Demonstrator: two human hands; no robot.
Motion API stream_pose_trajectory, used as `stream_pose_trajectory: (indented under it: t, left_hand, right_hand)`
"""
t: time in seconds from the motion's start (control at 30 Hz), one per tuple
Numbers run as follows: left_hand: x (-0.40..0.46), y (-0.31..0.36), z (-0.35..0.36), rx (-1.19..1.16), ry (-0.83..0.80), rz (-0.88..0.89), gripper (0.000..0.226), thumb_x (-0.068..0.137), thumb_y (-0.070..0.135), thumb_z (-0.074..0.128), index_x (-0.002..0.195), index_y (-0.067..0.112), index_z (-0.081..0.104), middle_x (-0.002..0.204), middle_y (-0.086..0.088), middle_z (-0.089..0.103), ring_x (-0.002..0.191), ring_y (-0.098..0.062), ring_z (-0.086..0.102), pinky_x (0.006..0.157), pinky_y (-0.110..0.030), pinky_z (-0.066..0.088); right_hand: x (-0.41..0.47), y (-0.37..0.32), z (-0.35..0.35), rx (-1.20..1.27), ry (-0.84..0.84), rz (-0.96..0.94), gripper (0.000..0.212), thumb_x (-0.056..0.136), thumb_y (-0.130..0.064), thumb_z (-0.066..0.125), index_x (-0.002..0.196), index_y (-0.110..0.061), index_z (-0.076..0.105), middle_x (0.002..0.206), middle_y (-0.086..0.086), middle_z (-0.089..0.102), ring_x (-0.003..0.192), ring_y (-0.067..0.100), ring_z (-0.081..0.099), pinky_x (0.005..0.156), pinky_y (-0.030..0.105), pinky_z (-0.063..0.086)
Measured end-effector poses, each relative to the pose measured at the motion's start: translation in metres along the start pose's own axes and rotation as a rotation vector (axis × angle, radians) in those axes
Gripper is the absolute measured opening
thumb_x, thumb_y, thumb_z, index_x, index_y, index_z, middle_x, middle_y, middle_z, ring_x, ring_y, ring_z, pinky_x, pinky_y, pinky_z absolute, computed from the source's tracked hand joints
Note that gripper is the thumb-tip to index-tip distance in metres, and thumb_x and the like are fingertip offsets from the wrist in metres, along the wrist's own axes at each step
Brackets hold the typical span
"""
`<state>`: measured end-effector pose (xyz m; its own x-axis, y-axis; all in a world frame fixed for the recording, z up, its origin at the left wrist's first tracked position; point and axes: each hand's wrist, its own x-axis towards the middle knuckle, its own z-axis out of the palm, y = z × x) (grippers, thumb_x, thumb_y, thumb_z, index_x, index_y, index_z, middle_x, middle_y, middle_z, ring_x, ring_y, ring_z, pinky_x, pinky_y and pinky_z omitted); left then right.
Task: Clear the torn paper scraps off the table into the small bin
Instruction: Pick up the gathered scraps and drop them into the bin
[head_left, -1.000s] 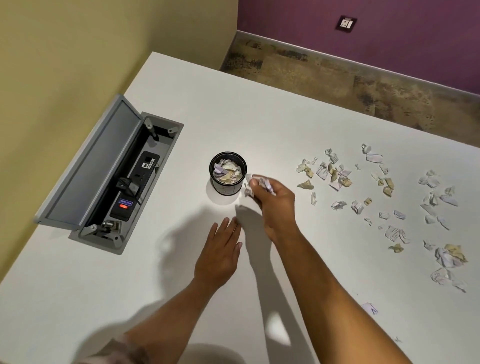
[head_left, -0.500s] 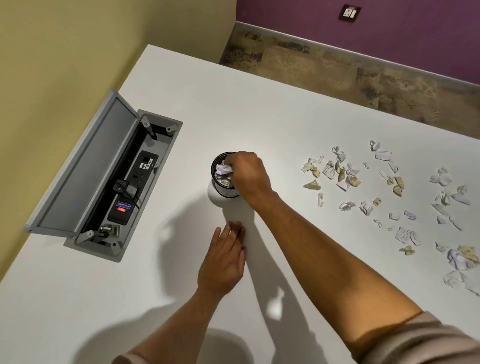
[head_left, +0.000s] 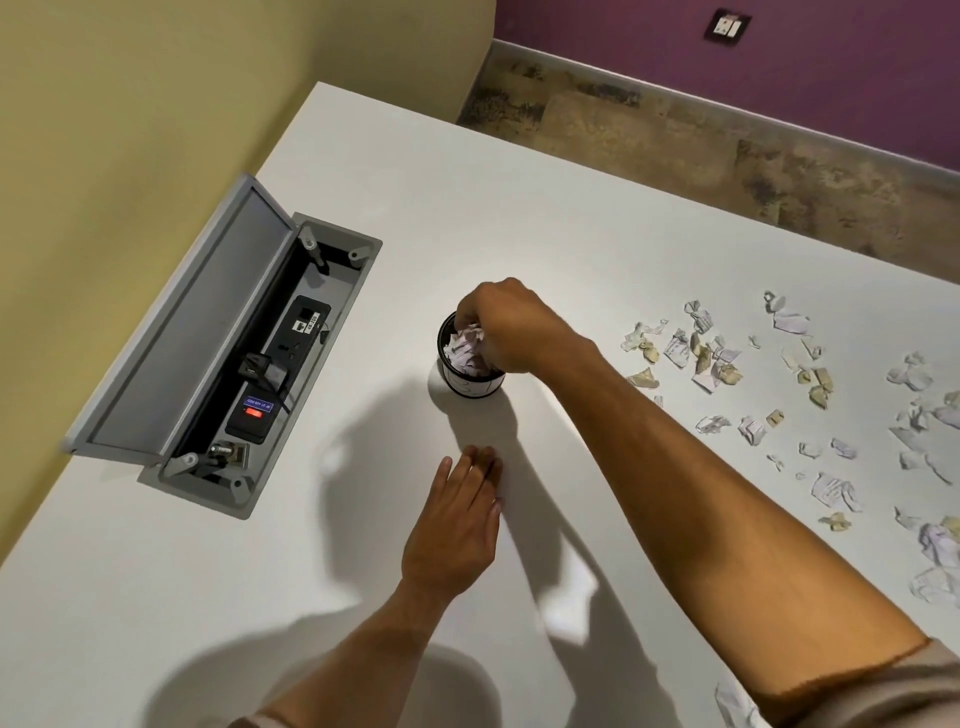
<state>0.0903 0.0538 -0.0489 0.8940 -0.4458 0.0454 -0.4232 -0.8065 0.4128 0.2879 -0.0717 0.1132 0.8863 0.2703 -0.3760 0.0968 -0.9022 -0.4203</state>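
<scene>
A small black bin (head_left: 470, 387) stands on the white table (head_left: 571, 218), filled to the rim with crumpled paper scraps (head_left: 464, 347). My right hand (head_left: 511, 325) is on top of the bin, fingers curled down into its mouth around a wad of scraps. It hides the bin's right rim. My left hand (head_left: 457, 525) lies flat on the table just in front of the bin, fingers together and holding nothing. Several torn white and tan scraps (head_left: 701, 353) are scattered over the table to the right, with more of them (head_left: 831, 488) toward the right edge.
An open grey cable box (head_left: 270, 364) is set into the table at the left, its lid (head_left: 192, 322) standing up against the yellow wall. One stray scrap (head_left: 735, 706) lies by my right sleeve. The floor lies beyond the table's far edge.
My right hand carried a wad of scraps from beside the bin to over its mouth and now reaches into it. The left hand has stayed flat on the table.
</scene>
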Motion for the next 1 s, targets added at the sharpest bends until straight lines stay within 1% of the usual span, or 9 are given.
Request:
stream_pose_trajectory:
  t: [0.07,0.13,0.17,0.27,0.4,0.5,0.77,0.93,1.0]
  left_hand:
    - [0.001,0.0,0.0,-0.002,0.005,-0.008,0.051,0.101,0.027,0.041,0.15,0.01,0.035,0.157,-0.004,0.032,0.149,-0.019,0.02,0.12,-0.044,0.022]
    - [0.0,0.0,0.001,-0.002,0.009,-0.013,0.051,0.102,0.029,0.041,0.149,0.01,0.036,0.156,-0.004,0.033,0.149,-0.018,0.02,0.12,-0.044,0.023]
    - [0.0,0.001,0.001,0.001,0.01,-0.013,0.05,0.103,0.03,0.04,0.149,0.011,0.036,0.156,-0.004,0.034,0.149,-0.018,0.02,0.12,-0.043,0.022]
    - [0.0,0.0,0.003,0.009,0.008,-0.018,0.05,0.102,0.03,0.041,0.147,0.01,0.04,0.155,-0.005,0.037,0.149,-0.018,0.021,0.12,-0.044,0.024]
    - [0.001,-0.001,0.003,0.03,-0.005,-0.021,0.049,0.101,0.027,0.04,0.147,0.008,0.041,0.155,-0.005,0.037,0.149,-0.018,0.021,0.12,-0.044,0.023]
    - [0.0,-0.002,0.005,0.041,-0.023,-0.02,0.05,0.102,0.029,0.037,0.148,0.009,0.038,0.157,-0.004,0.034,0.15,-0.018,0.019,0.12,-0.044,0.022]
    - [0.0,-0.002,0.004,0.03,-0.04,-0.019,0.051,0.103,0.031,0.034,0.148,0.008,0.037,0.157,-0.005,0.032,0.149,-0.02,0.02,0.12,-0.043,0.02]
    - [-0.001,-0.004,0.004,0.016,-0.051,-0.014,0.051,0.103,0.029,0.035,0.15,0.009,0.034,0.157,-0.005,0.031,0.15,-0.019,0.018,0.121,-0.043,0.019]
    - [0.0,-0.003,0.004,0.015,-0.06,-0.019,0.051,0.103,0.028,0.036,0.15,0.009,0.034,0.157,-0.005,0.031,0.15,-0.019,0.018,0.12,-0.045,0.02]
  right_hand:
    - [-0.001,-0.001,-0.008,0.104,0.027,0.021,0.027,0.077,0.005,0.053,0.093,-0.009,0.069,0.098,0.008,0.056,0.086,0.026,0.056,0.064,0.026,0.042]
    - [-0.001,-0.004,-0.009,0.162,-0.029,0.025,0.023,0.077,0.005,0.052,0.086,-0.003,0.072,0.086,0.006,0.061,0.082,0.026,0.059,0.056,0.026,0.044]
    - [0.0,-0.005,-0.008,0.143,-0.089,0.016,0.023,0.079,0.004,0.053,0.088,-0.002,0.073,0.087,0.008,0.066,0.084,0.028,0.061,0.057,0.029,0.047]
    - [0.01,-0.009,0.005,-0.022,-0.271,0.011,0.025,0.089,-0.007,0.048,0.103,-0.002,0.068,0.106,0.013,0.067,0.099,0.03,0.061,0.076,0.035,0.05]
    - [0.029,-0.01,0.02,-0.195,-0.379,0.04,0.026,0.092,-0.01,0.042,0.104,-0.005,0.064,0.107,0.011,0.064,0.09,0.028,0.057,0.072,0.031,0.045]
    - [0.037,-0.011,0.025,-0.275,-0.431,0.061,0.03,0.092,-0.012,0.04,0.112,-0.003,0.061,0.115,0.012,0.063,0.101,0.031,0.06,0.079,0.038,0.048]
    - [0.037,-0.013,0.025,-0.289,-0.446,0.057,0.022,0.092,-0.014,0.039,0.1,-0.011,0.059,0.099,0.006,0.057,0.09,0.028,0.053,0.083,0.038,0.049]
    - [0.025,-0.015,0.021,-0.219,-0.378,0.046,0.019,0.091,-0.009,0.04,0.075,-0.011,0.05,0.078,0.001,0.051,0.084,0.027,0.053,0.07,0.034,0.045]
    - [0.016,-0.014,0.015,-0.166,-0.314,0.021,0.022,0.09,-0.005,0.04,0.073,-0.01,0.052,0.076,0.001,0.052,0.083,0.026,0.053,0.064,0.03,0.044]
